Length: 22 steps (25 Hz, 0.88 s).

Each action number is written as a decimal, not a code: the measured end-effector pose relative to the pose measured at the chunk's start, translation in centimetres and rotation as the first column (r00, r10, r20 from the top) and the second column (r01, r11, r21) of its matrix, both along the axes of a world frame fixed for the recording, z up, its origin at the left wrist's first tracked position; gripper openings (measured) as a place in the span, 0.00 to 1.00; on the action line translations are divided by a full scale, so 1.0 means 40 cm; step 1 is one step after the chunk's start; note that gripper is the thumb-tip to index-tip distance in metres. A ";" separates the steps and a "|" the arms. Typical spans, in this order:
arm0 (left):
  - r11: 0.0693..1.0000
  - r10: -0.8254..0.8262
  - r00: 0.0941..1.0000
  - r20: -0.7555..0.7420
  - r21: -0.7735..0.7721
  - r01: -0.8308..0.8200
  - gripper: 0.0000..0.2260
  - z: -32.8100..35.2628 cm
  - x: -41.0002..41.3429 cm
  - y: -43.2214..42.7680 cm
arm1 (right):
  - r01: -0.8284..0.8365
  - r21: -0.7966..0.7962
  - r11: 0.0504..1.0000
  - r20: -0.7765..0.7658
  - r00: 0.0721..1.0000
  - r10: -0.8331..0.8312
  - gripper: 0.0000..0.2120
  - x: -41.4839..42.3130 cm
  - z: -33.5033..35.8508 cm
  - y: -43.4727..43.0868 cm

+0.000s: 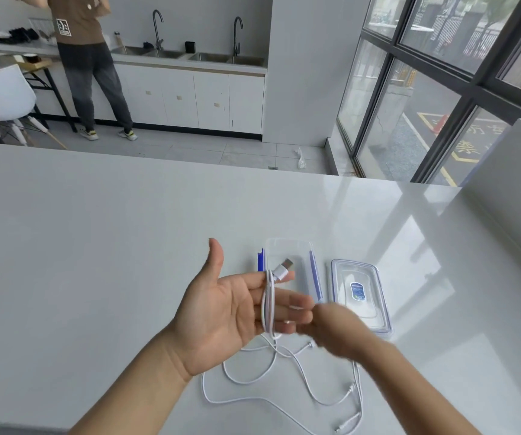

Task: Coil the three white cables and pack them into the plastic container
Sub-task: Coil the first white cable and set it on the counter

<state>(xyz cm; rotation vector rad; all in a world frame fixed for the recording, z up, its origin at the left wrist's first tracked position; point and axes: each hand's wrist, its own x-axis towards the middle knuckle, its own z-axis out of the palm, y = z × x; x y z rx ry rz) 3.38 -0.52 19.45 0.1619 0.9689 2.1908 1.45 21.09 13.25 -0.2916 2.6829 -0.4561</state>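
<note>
My left hand (221, 312) is held palm up above the white table, fingers spread flat. A white cable (268, 302) is looped a few turns around those fingers, its USB plug (285, 265) sticking out past the fingertips. My right hand (334, 328) is blurred beside the left fingertips and seems to pinch that cable. More white cable (287, 384) lies loose and tangled on the table below both hands. The clear plastic container (303, 246) with blue clips stands just beyond my left hand, its inside mostly hidden by my fingers.
The container's clear lid (378, 296) with a blue label lies flat to the right of it. A white wall edge (510, 196) borders the table (96, 230) on the right. A person stands far back at a sink counter.
</note>
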 end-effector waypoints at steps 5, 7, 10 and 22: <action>0.757 -0.368 0.911 -0.185 -0.629 0.178 0.50 -0.006 -0.004 0.018 | 0.038 -0.164 0.986 -0.119 0.991 -0.058 0.15 -0.095 0.221 -0.024; 0.720 -0.304 0.930 -0.207 -0.689 0.081 0.48 -0.015 -0.005 0.024 | 0.000 -0.167 0.986 -0.173 0.985 -0.029 0.16 -0.066 0.274 -0.050; 0.873 -0.002 0.978 -0.210 -0.478 -0.101 0.45 -0.026 -0.011 0.030 | -0.034 -0.299 0.953 -0.235 0.971 -0.039 0.13 0.021 0.294 -0.077; 0.940 0.310 0.950 0.044 0.136 -0.313 0.46 0.036 -0.021 -0.003 | -0.015 -0.465 0.885 -0.276 0.952 -0.129 0.18 0.161 -0.025 -0.071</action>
